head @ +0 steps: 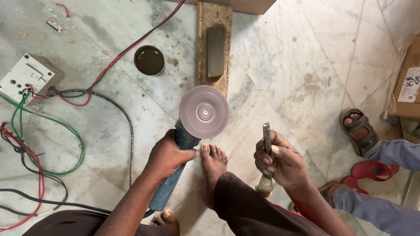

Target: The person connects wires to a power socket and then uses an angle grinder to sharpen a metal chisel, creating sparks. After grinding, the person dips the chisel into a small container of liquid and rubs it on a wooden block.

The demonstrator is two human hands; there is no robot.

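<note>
- Fingers (267,158) of right hand (280,164) clenched round a chisel (266,144), blade pointing up and away, wooden handle end poking out below the fist.
- Fingers (168,140) of left hand (167,156) wrapped tight round the blue body of a grinder (175,175), thumb lying across its right side.
- Grinder disc (204,112) blurred, pale grey, facing up, just ahead of the left hand and above the floor (306,52).
- Chisel well to the right of the disc, not touching it.
- Bare foot (213,168) flat on the marble floor between the two hands, toes just below the disc.
- Beyond the disc: a grey stone (215,51) set in a long wooden block (213,43), lying lengthwise away.
- Left of the block: a small round tin (149,60) of dark liquid, standing on the floor.
- Far left: a pale square switch box (28,76) with red, green and black wires (52,126) trailing across the floor; a black cord (124,118) curving down toward the grinder.
- Right edge: a brown cardboard carton (409,83), with a white rectangular label (411,85) on its side bearing handwriting.
- Lower right: another person's legs in blue-grey trousers (385,153), one foot in a grey sandal (359,131), a red slipper (372,169) close by.
</note>
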